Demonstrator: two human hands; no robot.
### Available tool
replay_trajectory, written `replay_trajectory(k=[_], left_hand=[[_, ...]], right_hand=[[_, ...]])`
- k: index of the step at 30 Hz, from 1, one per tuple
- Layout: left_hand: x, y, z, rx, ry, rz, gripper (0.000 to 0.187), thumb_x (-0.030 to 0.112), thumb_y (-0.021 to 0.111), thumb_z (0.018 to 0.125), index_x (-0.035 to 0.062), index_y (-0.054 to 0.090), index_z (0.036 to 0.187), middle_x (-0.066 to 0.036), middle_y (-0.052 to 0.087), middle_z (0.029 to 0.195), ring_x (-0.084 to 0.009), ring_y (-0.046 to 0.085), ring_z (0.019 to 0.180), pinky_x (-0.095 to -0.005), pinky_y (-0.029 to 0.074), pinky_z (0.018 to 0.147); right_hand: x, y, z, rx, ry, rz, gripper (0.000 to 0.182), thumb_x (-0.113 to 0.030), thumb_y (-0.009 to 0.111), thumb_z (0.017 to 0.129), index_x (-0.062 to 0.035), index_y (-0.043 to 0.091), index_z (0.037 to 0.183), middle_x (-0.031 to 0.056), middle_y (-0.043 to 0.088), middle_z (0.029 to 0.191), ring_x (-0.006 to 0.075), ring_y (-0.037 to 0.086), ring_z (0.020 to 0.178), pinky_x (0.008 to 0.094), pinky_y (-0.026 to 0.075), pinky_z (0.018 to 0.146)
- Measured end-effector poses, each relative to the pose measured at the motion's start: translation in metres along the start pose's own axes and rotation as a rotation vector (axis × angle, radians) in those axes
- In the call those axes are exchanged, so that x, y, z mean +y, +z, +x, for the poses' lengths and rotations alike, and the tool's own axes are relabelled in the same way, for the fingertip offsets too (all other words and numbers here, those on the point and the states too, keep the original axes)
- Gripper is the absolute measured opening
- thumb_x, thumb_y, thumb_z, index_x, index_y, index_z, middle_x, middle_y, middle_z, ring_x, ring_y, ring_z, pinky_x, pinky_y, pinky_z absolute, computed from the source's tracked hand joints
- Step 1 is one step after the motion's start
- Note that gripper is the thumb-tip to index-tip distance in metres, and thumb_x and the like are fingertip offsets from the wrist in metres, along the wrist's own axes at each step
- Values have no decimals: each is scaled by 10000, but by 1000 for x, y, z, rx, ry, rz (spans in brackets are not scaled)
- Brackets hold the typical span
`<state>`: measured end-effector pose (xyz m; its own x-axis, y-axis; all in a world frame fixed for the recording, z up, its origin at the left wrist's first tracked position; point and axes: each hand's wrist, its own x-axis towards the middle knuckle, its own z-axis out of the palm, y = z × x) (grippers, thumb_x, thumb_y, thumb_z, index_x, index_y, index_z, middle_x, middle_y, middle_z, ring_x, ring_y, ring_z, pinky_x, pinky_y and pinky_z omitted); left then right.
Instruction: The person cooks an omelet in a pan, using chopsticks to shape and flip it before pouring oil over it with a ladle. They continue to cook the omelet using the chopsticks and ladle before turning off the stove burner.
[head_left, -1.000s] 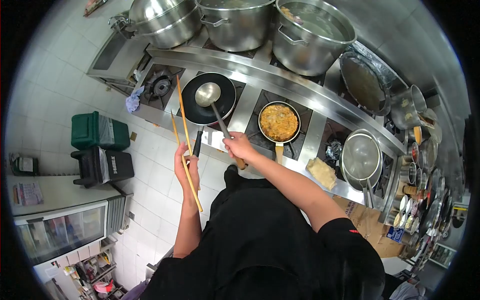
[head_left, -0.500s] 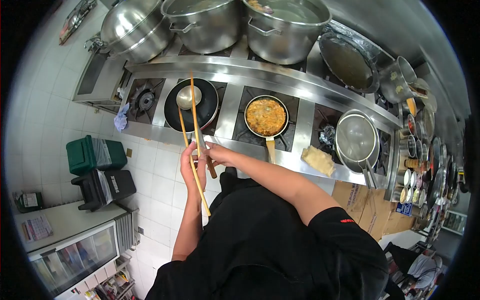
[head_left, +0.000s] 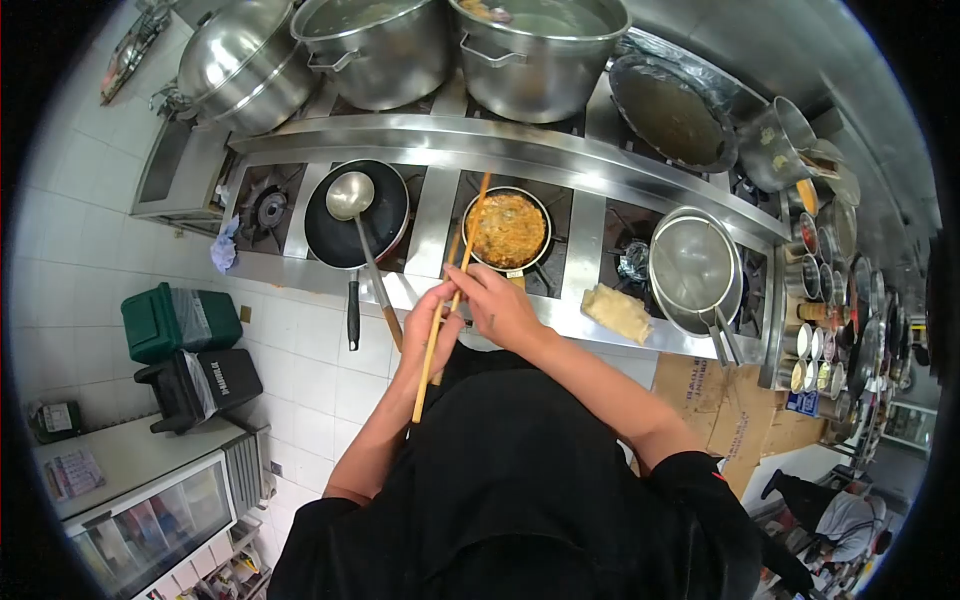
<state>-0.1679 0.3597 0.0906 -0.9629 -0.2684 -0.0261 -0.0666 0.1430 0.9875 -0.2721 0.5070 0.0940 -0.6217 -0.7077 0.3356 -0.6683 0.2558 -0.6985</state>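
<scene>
Chopsticks [head_left: 426, 370], long and wooden, in left hand [head_left: 430, 322], fingers closed around them; one stick overlaps left side of small pan [head_left: 548, 232] filled with orange-brown food [head_left: 512, 228] on stove [head_left: 428, 225]. Right hand [head_left: 502, 314] partly curled, fingertips at chopsticks beside left hand; cannot tell whether they grip. Metal ladle [head_left: 350, 195] rests in black pan [head_left: 328, 238], handle past stove's front edge.

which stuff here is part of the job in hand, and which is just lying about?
Likely in the job:
- chopsticks, held in the left hand
- right hand, fingers up at the chopsticks
- small pan of orange-brown food

Likely just about:
- ladle, resting in the black pan
- strainer
- beige cloth
- green bin
</scene>
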Motion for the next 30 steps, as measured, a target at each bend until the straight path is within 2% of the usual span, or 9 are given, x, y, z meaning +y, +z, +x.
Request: replay_trajectory(k=[6, 9, 11, 12, 13, 16, 23, 26, 30], left_hand=[[13, 30, 7, -100, -146, -220, 384, 99, 542, 1033, -1, 562, 1403, -113, 675, 1238, -128, 664, 890, -269, 551, 726], [29, 31, 16, -52, -116, -254, 398, 239, 486, 1092, 3, 583, 1397, -110, 702, 1175, -127, 677, 891, -262, 534, 737], [23, 20, 22, -11, -76, -157, 432, 289, 470, 1099, -4, 582, 1396, -123, 713, 1145, -139, 678, 873, -272, 544, 740], [18, 14, 24, 26, -35, -59, 472, 340, 455, 1105, -10, 582, 1395, -136, 724, 1115, -150, 680, 854, -282, 554, 744], [11, 8, 26, 47, -69, -90, 451, 326, 462, 1104, -17, 609, 1358, -126, 736, 1027, -142, 683, 817, -275, 554, 732], [-4, -2, 28, 12, -148, -118, 422, 312, 482, 1098, -28, 641, 1292, -113, 735, 954, -134, 684, 784, -272, 555, 709], [-35, 18, 64, -31, -182, -14, 301, 237, 601, 1048, -28, 687, 1162, -88, 723, 852, -115, 671, 717, -265, 546, 673], [-54, 17, 77, -37, -7, 199, 299, 256, 611, 1048, 4, 700, 1182, -69, 729, 863, -104, 684, 735, -254, 552, 650], [-49, 9, 82, 6, -26, 138, 308, 251, 609, 1049, -17, 714, 1158, -84, 748, 902, -123, 712, 785, -260, 574, 698]], right_hand=[[26, -14, -9, 116, 146, -131, 379, -35, 700, 824, -51, 626, 1195, 151, 631, 1037, 367, 669, 950, 449, 552, 776], [56, -33, -16, 363, 156, -156, 178, -135, 720, 922, -61, 662, 1074, 141, 676, 917, 327, 687, 833, 420, 553, 710], [53, -65, -25, 567, 272, 32, 132, -159, 682, 974, -47, 681, 1043, 113, 681, 810, 232, 661, 686, 365, 542, 653], [74, -71, -40, 577, 484, 196, 160, -151, 639, 999, -10, 696, 1051, 81, 696, 760, 143, 625, 628, 300, 528, 631], [83, -84, -53, 575, 573, 524, 238, -184, 620, 1019, 23, 707, 1098, 84, 712, 764, 130, 656, 630, 270, 546, 636], [85, -109, -84, 417, 823, 720, 315, -221, 605, 1030, 57, 704, 1141, 122, 720, 808, 155, 713, 708, 289, 598, 668], [92, -79, -83, 388, 798, 533, 241, -166, 694, 978, 62, 702, 1054, 75, 702, 800, 123, 683, 682, 256, 590, 657], [102, -60, -79, 402, 746, 582, 261, -177, 688, 986, 75, 700, 1053, 65, 700, 803, 116, 679, 683, 258, 589, 661], [106, -68, -82, 404, 731, 537, 270, -174, 666, 997, 68, 726, 1100, 125, 756, 872, 148, 733, 763, 272, 603, 707]])
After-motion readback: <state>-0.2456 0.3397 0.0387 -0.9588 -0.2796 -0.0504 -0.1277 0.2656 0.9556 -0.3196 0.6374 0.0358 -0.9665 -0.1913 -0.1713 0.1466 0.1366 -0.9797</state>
